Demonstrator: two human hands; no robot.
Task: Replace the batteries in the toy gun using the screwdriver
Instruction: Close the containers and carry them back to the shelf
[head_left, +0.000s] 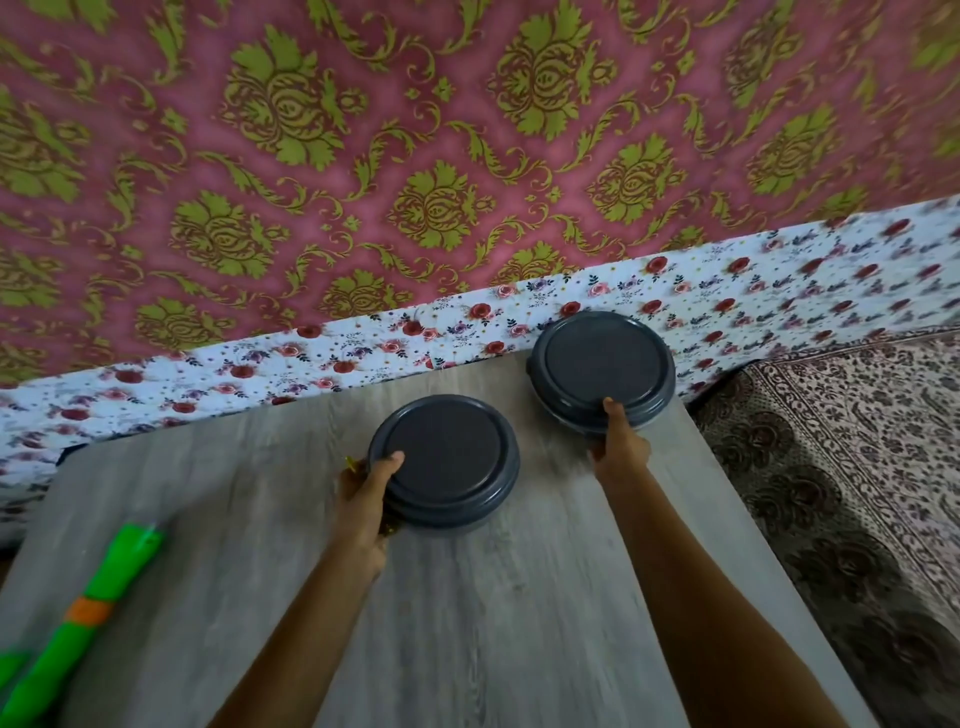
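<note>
Two round dark grey lidded containers stand on the grey wooden table (467, 623). My left hand (366, 499) grips the near side of the left container (447, 457), thumb on its lid. My right hand (621, 441) grips the front rim of the right container (602, 369), thumb on top. The green toy gun (78, 618) with an orange band lies at the table's left front edge, partly out of frame. A small yellow tip (352, 463) shows beside my left hand. No screwdriver or batteries are in sight.
A floral white cloth (363, 343) lies behind the table, below a pink and green patterned wall (415, 156). A patterned rug (857, 467) covers the floor to the right. The right container sits at the table's far right corner.
</note>
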